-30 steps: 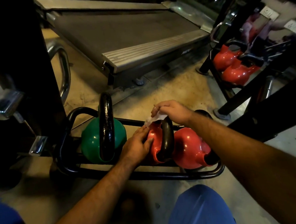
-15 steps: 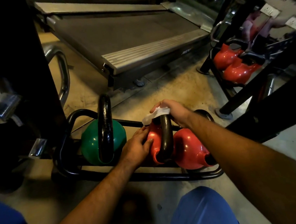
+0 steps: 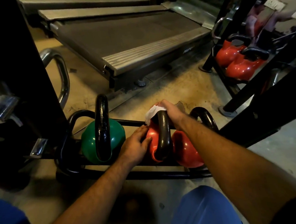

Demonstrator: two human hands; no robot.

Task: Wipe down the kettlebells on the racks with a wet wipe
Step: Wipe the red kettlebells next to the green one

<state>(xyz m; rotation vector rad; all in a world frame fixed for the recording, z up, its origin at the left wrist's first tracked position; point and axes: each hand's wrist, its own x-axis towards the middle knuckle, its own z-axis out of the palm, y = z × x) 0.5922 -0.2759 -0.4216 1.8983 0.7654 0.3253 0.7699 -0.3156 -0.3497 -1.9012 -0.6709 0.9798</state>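
Observation:
Three kettlebells sit in a low black rack (image 3: 147, 176): a green one (image 3: 117, 131) on the left, a red one (image 3: 153, 139) in the middle and another red one (image 3: 186, 149) on the right. My right hand (image 3: 171, 110) holds a white wet wipe (image 3: 151, 114) against the top of the middle kettlebell's black handle (image 3: 163, 133). My left hand (image 3: 135, 145) rests on the left side of that red kettlebell, fingers spread over it.
A treadmill deck (image 3: 130, 36) lies on the floor behind the rack. A second rack with two red kettlebells (image 3: 236, 63) stands at the right. Black machine frames rise at the left (image 3: 11, 68) and right (image 3: 273, 107). My blue-clad knees are at the bottom.
My right hand has slid the wipe up and over the top of the middle kettlebell's handle. My left hand has stayed on the red kettlebell.

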